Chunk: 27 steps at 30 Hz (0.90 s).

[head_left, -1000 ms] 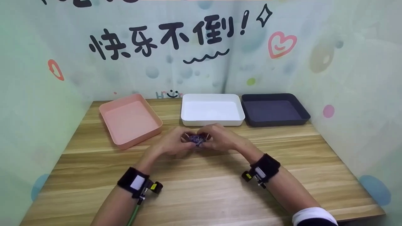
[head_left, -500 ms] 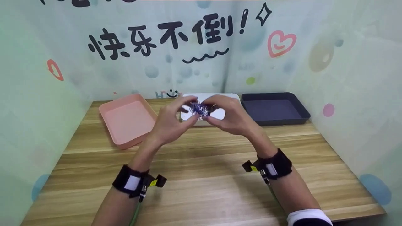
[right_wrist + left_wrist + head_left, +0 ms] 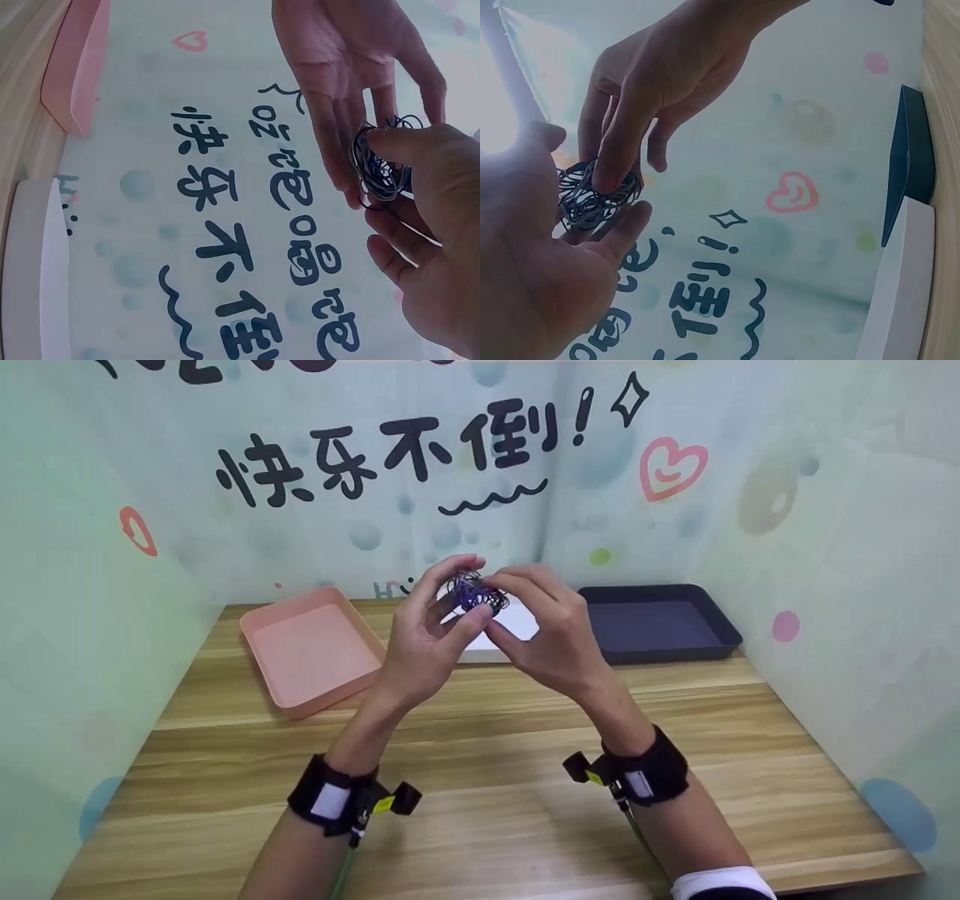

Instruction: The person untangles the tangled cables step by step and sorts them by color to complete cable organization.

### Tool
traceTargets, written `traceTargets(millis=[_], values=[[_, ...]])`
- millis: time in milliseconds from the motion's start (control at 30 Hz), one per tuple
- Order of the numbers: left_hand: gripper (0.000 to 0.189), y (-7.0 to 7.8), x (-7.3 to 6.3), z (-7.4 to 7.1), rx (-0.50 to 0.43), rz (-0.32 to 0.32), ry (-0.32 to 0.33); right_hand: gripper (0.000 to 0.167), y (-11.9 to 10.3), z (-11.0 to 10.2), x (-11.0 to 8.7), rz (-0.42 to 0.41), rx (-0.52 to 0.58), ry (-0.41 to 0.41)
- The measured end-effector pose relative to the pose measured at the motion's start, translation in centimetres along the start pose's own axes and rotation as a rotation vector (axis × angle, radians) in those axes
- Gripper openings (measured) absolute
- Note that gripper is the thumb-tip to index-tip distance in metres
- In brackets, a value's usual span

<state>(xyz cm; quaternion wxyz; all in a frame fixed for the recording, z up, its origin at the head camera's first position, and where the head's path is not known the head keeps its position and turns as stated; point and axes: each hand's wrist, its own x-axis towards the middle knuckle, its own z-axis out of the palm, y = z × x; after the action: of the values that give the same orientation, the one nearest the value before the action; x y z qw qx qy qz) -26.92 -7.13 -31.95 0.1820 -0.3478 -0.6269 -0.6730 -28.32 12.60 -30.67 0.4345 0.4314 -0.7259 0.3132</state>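
Between my two hands, raised in front of the white tray in the head view, is a tangled clump of thin dark loops (image 3: 472,591) with blue, purple and silvery strands. My left hand (image 3: 426,641) holds it from the left, thumb at its lower front and fingers behind. From the right, my right hand (image 3: 559,634) pinches it with fingertips and thumb. The left wrist view shows the loops (image 3: 585,199) against the left fingers, with right fingertips pressing in from above. Part of the clump is hidden behind fingers.
A pink tray (image 3: 311,652) stands at the table's back left. Beyond the hands is the white tray (image 3: 487,655), partly covered by them, with a dark tray (image 3: 660,622) to its right. Printed curtain walls (image 3: 337,532) surround the wooden table (image 3: 480,825).
Both hands have lifted the clump from low over the table, before the white tray, up to a raised position. Since half a second ago, the right fingers have shifted on it.
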Motion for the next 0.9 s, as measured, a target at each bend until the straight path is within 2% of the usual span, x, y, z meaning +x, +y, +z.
traceTargets(millis=[100, 233, 333, 567, 833, 900], values=[[0.050, -0.1, 0.0, -0.1, 0.023, 0.005, 0.028, 0.040, 0.0, 0.0, -0.1, -0.021, -0.018, -0.025], [0.045, -0.1, 0.1, -0.5, 0.039, 0.012, 0.044, 0.050, -0.1, -0.6, -0.3, -0.041, -0.015, -0.054], [0.044, 0.0, 0.1, -0.7, 0.020, -0.002, 0.062, 0.054, -0.2, -0.9, -0.4, -0.058, 0.009, -0.034], [0.043, -0.4, 0.1, -0.8, -0.025, -0.043, 0.088, 0.040, -0.7, -0.4, -0.4, -0.151, 0.059, 0.085], [0.039, -0.9, -0.2, -0.5, -0.030, -0.067, 0.089, 0.016, -1.3, 1.2, -0.5, -0.241, 0.001, 0.161], [0.039, -0.8, -0.2, -0.5, -0.064, -0.092, 0.082, 0.013, -1.3, 1.3, -0.5, -0.242, 0.000, 0.171]])
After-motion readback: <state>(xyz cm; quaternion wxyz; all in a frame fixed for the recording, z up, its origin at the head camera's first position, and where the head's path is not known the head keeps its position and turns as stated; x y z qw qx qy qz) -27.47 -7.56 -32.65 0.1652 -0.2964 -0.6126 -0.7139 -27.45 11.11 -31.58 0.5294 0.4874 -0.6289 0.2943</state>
